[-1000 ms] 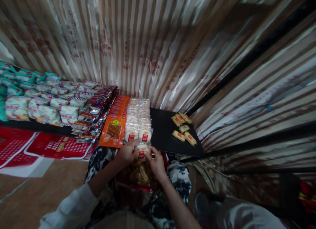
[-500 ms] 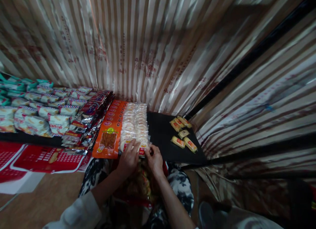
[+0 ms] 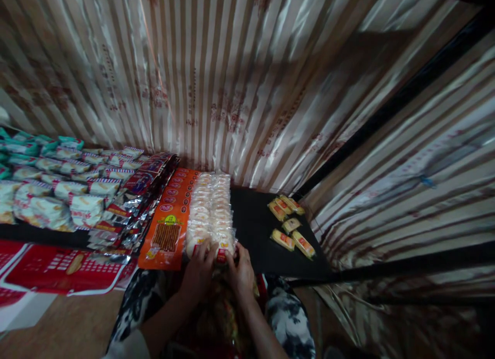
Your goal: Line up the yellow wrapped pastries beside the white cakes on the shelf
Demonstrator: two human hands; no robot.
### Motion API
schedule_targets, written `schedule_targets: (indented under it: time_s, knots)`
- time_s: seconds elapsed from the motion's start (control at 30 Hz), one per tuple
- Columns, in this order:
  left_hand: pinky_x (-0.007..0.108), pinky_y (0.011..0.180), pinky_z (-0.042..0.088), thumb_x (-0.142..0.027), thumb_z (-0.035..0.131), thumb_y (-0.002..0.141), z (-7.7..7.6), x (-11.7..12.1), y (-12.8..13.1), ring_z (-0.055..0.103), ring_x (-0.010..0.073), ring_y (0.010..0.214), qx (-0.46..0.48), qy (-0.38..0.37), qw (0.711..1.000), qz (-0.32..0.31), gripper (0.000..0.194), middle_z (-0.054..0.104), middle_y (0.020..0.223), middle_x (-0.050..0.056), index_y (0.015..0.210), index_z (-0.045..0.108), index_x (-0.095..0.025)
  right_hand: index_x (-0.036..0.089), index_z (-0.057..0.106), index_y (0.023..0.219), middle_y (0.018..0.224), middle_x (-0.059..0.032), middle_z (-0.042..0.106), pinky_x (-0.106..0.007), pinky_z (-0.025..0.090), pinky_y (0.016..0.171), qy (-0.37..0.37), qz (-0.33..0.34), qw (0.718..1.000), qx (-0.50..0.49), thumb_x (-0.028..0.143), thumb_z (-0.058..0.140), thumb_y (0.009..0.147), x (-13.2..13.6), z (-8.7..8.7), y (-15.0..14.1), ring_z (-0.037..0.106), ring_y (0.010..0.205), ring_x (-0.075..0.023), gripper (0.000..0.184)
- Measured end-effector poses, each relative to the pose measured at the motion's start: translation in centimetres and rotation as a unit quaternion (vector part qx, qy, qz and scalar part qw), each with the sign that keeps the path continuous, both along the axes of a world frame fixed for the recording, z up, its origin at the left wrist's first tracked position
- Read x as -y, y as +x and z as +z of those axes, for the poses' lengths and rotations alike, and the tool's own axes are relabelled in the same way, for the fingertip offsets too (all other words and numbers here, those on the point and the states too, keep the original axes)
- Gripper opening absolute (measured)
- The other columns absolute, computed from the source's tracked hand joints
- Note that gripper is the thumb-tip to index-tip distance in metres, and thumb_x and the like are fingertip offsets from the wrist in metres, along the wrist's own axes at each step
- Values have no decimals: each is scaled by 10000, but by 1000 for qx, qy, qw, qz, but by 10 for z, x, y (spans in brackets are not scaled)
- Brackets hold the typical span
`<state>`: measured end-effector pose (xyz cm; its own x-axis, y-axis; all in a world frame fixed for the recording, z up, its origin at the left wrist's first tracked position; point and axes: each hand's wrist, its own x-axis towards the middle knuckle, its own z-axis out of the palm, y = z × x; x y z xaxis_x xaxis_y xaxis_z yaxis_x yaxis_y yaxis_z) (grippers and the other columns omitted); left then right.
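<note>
My left hand (image 3: 199, 271) and right hand (image 3: 240, 274) touch clear packets (image 3: 223, 241) of white rounds (image 3: 221, 213) on the table (image 3: 253, 238), beside an orange bag (image 3: 165, 222) of brown sticks (image 3: 166, 238). I can't tell if my fingers grip.

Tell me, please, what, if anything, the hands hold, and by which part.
The left hand and right hand touch the near end of the white packets; whether either grip holds one cannot be told.

Single head-worn view, forward and down onto black tabletop (image 3: 250, 230)
</note>
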<state>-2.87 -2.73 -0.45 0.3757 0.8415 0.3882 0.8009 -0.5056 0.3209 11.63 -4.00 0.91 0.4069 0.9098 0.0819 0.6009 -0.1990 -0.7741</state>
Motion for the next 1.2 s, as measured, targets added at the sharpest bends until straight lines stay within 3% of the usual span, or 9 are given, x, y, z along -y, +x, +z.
schedule_targets:
  time_s: [0.3,0.47,0.63,0.73,0.97,1.07,1.2]
  knots:
    - [362,906,508,-102,418,842,3,13,-4,487,257,1196,15,114,993,-24,424,498,1269,170,1264,453,-132,130,571,1159,964,-108,621,-315,516,662,7,-18,1000,-24,546,457,816,5,-1,2,609,764,-208,551]
    - [358,927,504,-137,421,864,0,26,-5,495,241,1184,22,133,990,-35,382,516,1240,149,1241,480,-157,137,523,1225,1074,-135,589,-318,532,621,22,-11,998,-53,520,502,810,10,-2,0,600,680,-171,565]
    - [343,923,510,-132,416,868,-1,38,-6,512,214,1164,45,109,991,-62,366,532,1236,134,1219,512,-169,129,515,1209,1148,-167,548,-328,546,691,85,-10,993,-80,469,495,838,16,-4,2,610,916,-218,503]
    - [350,949,495,-113,414,852,8,34,-8,500,215,1185,68,91,992,-59,382,519,1269,128,1210,532,-176,146,507,1213,1193,-172,528,-336,549,696,119,-5,992,-49,427,455,874,19,1,9,591,986,-227,443]
    - [380,972,475,-143,372,873,51,-16,-22,525,198,1135,193,31,980,44,300,540,1222,116,1057,608,-154,180,480,1262,1291,-139,510,-474,433,956,216,89,961,151,281,427,915,7,36,21,452,1204,-244,365]
    - [396,973,462,-170,381,862,64,-53,-33,531,213,1109,222,20,973,64,303,563,1179,125,1031,630,-133,186,490,1263,1310,-126,507,-480,408,987,228,109,950,183,278,414,923,-18,52,25,440,1217,-236,360]
    - [395,995,433,-174,419,842,73,-111,-43,527,222,1118,210,-53,971,105,291,597,1166,96,1005,660,-160,199,580,1184,1302,-99,533,-465,413,997,221,147,941,211,302,417,923,-68,66,35,445,1209,-231,325]
